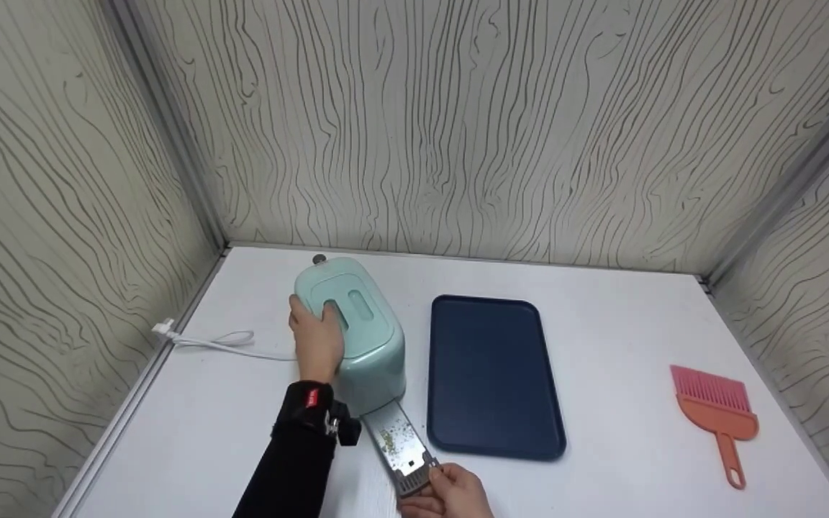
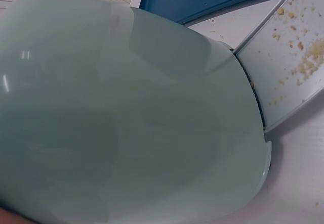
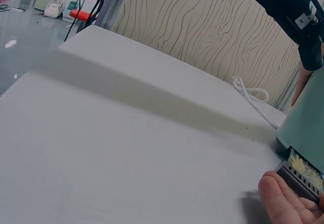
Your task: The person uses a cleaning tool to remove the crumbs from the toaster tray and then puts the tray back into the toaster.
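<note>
A mint-green toaster (image 1: 375,370) with two slots stands left of centre on the white table. My left hand (image 1: 317,339) grips its left side from above, with one digit at the near slot. Out of the toaster's near end juts a metal crumb tray (image 1: 394,435), partly inside it. Yellowish crumbs (image 2: 309,64) lie scattered on the tray in the left wrist view. My right hand (image 1: 454,495) pinches the tray's slotted dark end (image 3: 298,183) between thumb and fingers. In the left wrist view the toaster's body (image 2: 131,123) hides most of the left hand.
Right of the toaster lies a dark blue rectangular tray (image 1: 494,381). An orange brush with pink bristles (image 1: 720,414) rests at the far right. The toaster's white cord (image 1: 234,345) and plug run to the table's left edge. Patterned panels (image 1: 422,129) stand behind and beside the table.
</note>
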Action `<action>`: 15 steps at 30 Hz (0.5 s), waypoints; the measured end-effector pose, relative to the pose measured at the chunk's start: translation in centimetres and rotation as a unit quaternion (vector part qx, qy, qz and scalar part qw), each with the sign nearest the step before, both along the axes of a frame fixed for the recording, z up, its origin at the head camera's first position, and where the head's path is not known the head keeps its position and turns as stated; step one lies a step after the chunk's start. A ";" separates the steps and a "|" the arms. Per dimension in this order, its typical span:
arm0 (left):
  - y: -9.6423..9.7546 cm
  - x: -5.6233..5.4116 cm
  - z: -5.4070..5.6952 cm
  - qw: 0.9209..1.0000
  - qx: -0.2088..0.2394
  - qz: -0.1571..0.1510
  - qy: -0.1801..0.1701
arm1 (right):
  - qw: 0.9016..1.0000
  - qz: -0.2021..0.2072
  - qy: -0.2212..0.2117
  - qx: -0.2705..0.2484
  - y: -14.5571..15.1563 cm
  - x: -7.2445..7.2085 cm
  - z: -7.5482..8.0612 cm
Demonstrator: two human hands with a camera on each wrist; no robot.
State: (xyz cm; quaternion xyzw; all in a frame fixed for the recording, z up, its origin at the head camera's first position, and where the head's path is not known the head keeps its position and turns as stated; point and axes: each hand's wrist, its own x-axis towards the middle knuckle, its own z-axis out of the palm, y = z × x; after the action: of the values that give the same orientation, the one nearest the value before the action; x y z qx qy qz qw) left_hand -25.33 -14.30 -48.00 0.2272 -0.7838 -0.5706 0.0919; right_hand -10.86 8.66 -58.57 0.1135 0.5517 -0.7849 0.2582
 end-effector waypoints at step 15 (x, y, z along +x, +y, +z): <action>-0.2 0.0 0.0 1.000 0.005 0.001 -0.002 | 0.995 0.052 0.033 0.079 2.6 0.6 -0.5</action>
State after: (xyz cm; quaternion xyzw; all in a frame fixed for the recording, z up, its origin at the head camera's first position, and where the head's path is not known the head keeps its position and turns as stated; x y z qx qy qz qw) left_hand -25.30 -14.48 -47.99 0.2297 -0.7807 -0.5742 0.0892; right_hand -10.27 11.28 -59.02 0.0790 0.6252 -0.7279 0.2703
